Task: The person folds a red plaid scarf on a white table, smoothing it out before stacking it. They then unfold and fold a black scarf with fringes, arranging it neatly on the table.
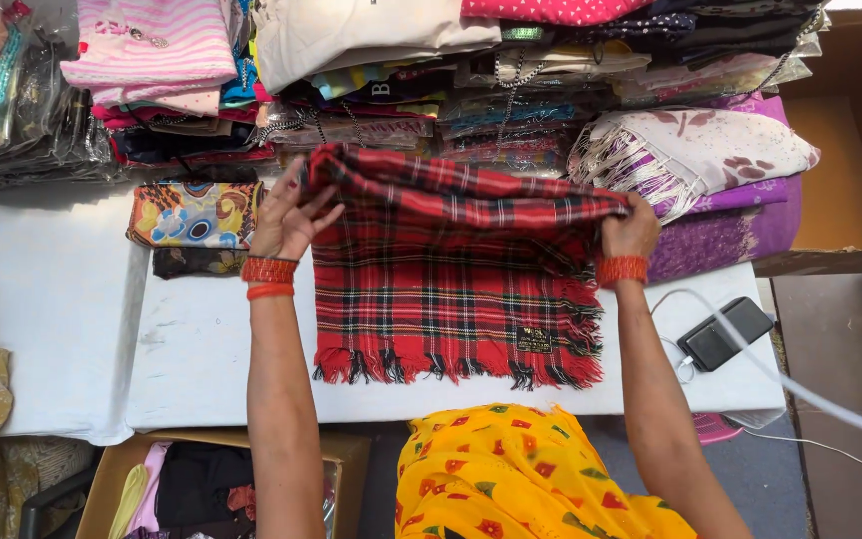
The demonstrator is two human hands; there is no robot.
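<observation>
A red tartan scarf [441, 289] with a fringed near edge lies folded on the white table [202, 369]. Its far layer is lifted and rolled toward the back. My left hand [286, 215] grips the scarf's upper left corner, fingers spread around the cloth. At the upper right corner, my right hand [631, 232] pinches the fold. Both wrists wear orange-red bangles. A small dark label sits near the scarf's lower right.
Stacks of folded and bagged clothes [401, 70] line the back. A colourful folded cloth [192, 212] lies left of the scarf, a purple-white fringed shawl [700, 160] right. A black device [725, 332] with white cable rests at the table's right end. A cardboard box [182, 479] stands below.
</observation>
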